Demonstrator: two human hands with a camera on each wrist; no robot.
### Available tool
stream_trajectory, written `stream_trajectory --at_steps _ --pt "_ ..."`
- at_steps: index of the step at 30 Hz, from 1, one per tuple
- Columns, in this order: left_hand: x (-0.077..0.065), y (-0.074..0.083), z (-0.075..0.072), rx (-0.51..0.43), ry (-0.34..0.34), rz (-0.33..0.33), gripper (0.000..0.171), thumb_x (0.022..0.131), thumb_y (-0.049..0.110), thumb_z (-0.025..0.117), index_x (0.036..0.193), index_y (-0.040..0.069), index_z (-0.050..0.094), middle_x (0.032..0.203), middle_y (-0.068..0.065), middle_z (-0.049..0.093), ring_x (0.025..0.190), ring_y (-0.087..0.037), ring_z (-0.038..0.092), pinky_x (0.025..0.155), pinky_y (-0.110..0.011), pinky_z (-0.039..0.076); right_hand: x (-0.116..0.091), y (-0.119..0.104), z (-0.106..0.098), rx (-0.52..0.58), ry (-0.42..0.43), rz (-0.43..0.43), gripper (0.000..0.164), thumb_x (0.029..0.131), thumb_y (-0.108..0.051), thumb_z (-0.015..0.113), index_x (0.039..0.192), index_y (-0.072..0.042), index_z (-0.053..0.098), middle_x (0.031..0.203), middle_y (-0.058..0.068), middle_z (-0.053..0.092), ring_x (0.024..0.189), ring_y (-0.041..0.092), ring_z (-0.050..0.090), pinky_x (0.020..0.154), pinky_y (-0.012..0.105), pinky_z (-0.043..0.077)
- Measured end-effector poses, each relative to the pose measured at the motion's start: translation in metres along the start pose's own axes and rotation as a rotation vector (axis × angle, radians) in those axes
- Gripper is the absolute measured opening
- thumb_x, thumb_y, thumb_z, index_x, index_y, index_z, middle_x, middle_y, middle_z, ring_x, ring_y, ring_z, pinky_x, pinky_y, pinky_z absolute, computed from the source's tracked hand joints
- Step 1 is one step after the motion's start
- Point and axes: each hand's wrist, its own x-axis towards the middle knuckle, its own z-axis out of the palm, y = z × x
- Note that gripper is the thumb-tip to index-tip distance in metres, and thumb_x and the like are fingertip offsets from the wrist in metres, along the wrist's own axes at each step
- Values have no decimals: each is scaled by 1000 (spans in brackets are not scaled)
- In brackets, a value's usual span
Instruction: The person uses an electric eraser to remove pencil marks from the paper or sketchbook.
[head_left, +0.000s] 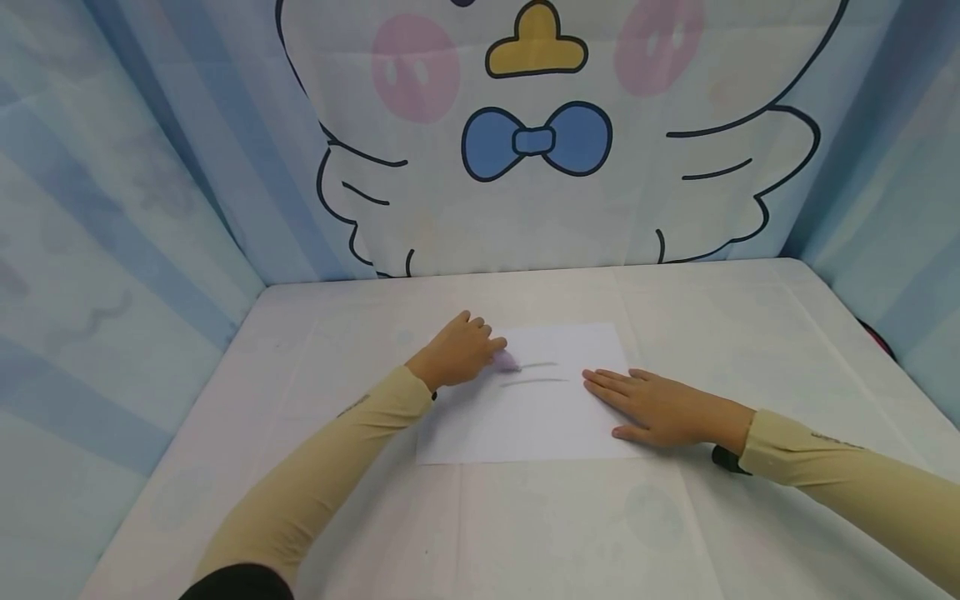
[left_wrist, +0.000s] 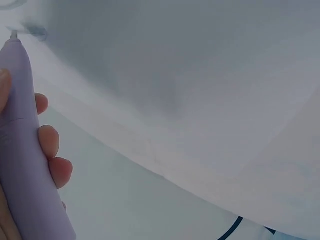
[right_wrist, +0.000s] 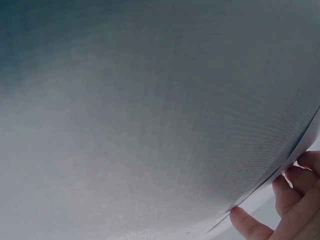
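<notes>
Site: booth-like, draped on three sides; wider room type indeterminate. Basis: fabric backdrop (head_left: 600, 221) printed with a large cartoon figure (head_left: 555, 196) and blue bow tie (head_left: 534, 142) hangs behind the counter (head_left: 540, 542); blue-and-white drapes (head_left: 97, 292) flank both sides. Counter covering (head_left: 360, 333) pale, creased, faintly patterned.

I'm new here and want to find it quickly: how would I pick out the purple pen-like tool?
On the pale table, find the white sheet of paper bearing two grey strokes. Near its upper left, the person's left hand grips the pen-like tool. Its thick, smooth, lilac barrel tapering to a narrow tip sets it apart from the flat white paper beneath.
</notes>
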Motion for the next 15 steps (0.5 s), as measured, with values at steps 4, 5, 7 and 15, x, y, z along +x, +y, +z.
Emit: stream_trajectory --at_steps 4,5,7,15 --pt "-5 -2 -1 -65 11 -42 30 96 38 50 117 18 56 97 -4 65 92 -20 59 84 -35 42 1 0 0 -1 2 -3 69 96 -44 47 149 -6 23 157 9 21 142 29 26 107 55 29" --pt "-6 -3 -1 -72 14 -54 32 95 40 50 117 17 56 97 -4 65 92 -20 59 84 -35 43 1 -1 0 -2 -1 2 69 95 -45 47 149 -7 23 157 9 21 142 29 26 107 55 29" --pt "-9 -4 0 -80 14 -79 36 95 45 49 115 17 56 95 -4 64 92 -20 59 85 -35 43 1 -1 0 -3 -6 11 70 95 -46 46 149 -7 22 157 8 21 143 28 26 108 54 30" --pt "-15 -6 8 -102 51 -104 30 92 46 50 104 19 57 84 -1 65 79 -17 59 73 -31 42 1 -2 -1 -1 -5 17 71 95 -46 47 149 -7 22 157 8 21 142 28 27 107 55 30"
